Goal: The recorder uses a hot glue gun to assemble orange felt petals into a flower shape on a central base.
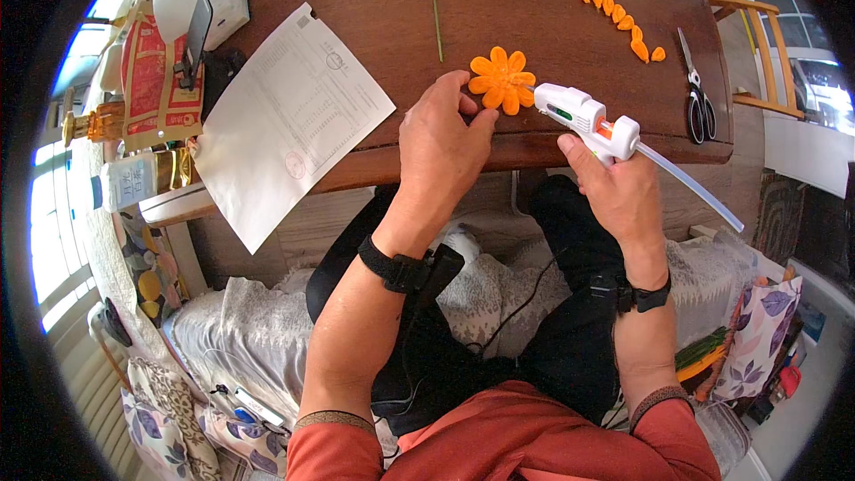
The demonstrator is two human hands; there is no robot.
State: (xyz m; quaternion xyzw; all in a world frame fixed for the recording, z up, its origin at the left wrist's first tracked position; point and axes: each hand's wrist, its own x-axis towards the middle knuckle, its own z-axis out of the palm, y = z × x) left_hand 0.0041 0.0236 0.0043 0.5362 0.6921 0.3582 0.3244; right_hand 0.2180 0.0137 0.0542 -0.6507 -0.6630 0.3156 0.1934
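Note:
An orange flower with several rounded petals sits over the brown tabletop near its front edge. My left hand is curled at the flower's left side, thumb and fingers against its petals; some fingertips are hidden. In my right hand is a white hot glue gun, fingers wrapped round its handle. Its nozzle points left and meets the flower's right side. A translucent glue stick sticks out of the gun's back end.
Loose orange petals lie in a row at the far right, beside black-handled scissors. A green stem lies beyond the flower. Printed paper overhangs the table's front edge at left, near a phone on a stand.

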